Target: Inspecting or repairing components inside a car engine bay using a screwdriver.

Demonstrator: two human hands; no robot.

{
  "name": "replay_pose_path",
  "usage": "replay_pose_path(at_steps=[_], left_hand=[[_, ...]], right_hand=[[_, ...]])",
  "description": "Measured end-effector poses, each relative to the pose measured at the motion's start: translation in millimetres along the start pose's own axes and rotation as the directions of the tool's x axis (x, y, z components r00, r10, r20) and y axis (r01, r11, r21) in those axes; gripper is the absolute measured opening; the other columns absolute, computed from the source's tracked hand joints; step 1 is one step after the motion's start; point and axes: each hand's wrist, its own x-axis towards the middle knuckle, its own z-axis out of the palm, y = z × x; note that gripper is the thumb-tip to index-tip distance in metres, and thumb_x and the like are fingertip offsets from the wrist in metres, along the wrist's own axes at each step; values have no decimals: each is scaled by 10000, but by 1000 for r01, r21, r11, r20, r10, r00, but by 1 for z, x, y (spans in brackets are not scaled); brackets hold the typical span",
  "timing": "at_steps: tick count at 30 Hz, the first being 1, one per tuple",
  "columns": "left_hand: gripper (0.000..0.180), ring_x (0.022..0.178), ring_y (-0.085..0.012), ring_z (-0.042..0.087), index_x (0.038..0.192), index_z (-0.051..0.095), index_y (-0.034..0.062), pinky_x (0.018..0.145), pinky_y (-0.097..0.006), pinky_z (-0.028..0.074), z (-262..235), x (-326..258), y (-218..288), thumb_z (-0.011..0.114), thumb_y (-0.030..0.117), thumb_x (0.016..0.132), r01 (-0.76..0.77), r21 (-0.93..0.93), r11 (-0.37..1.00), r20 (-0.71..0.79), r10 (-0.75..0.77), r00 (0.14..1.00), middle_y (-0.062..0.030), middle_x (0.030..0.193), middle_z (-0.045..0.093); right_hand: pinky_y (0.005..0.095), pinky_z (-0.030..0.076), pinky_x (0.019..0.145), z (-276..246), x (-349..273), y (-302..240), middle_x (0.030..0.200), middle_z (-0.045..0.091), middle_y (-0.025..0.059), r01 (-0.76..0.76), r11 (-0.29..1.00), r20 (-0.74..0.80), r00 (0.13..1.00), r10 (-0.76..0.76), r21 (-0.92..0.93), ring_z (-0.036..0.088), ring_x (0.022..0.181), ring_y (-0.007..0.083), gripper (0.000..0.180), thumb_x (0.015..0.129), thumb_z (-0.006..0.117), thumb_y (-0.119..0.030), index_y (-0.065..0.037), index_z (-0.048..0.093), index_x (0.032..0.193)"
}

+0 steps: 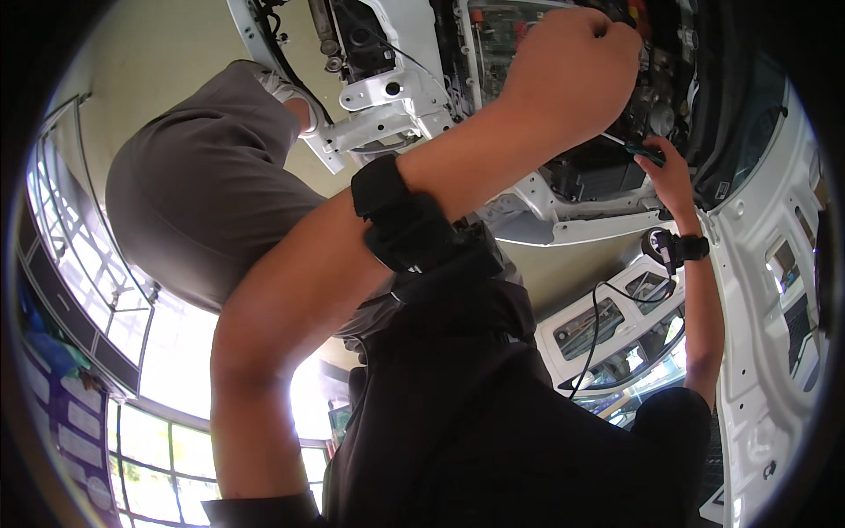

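Note:
My left hand (585,66) reaches across over an open engine bay (581,163) at the top. Its fingers are curled into a fist, and whatever they hold, if anything, is hidden behind the hand. Farther right and a little lower, my right hand (671,176) grips a screwdriver (647,155) by its dark handle. The thin metal shaft points left and up into the bay, toward the underside of my left wrist; its tip is hard to make out. Dark engine parts and hoses lie around both hands.
A white body frame (383,95) borders the bay on the left, and a white door (766,352) stands open at the right. Black straps with small devices sit on my left forearm (409,224) and right wrist (682,249); a black cable (596,330) hangs from the right one.

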Motion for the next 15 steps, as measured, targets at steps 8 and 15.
replay_pose_path(at_steps=[8, 15], left_hand=[[320, 582, -192, 521, 749, 552, -34, 581, -355, 399, 6, 1, -5, 456, 231, 899, -31, 27, 999, 2, 31, 1000, -129, 607, 525], [325, 595, -229, 532, 774, 551, -57, 606, -375, 410, 4, -3, 2, 453, 229, 893, 28, 17, 999, 19, -28, 999, -150, 621, 533]], right_hand=[[331, 452, 797, 10, -15, 9, 960, 617, 117, -214, 976, -29, 976, 215, 34, 597, 898, 279, 259, 894, 606, -196, -40, 566, 1097], [310, 456, 797, 8, -23, 9, 1087, 580, 96, -66, 997, -121, 990, 70, 33, 578, 945, 228, 275, 906, 597, -207, -54, 553, 1130]])
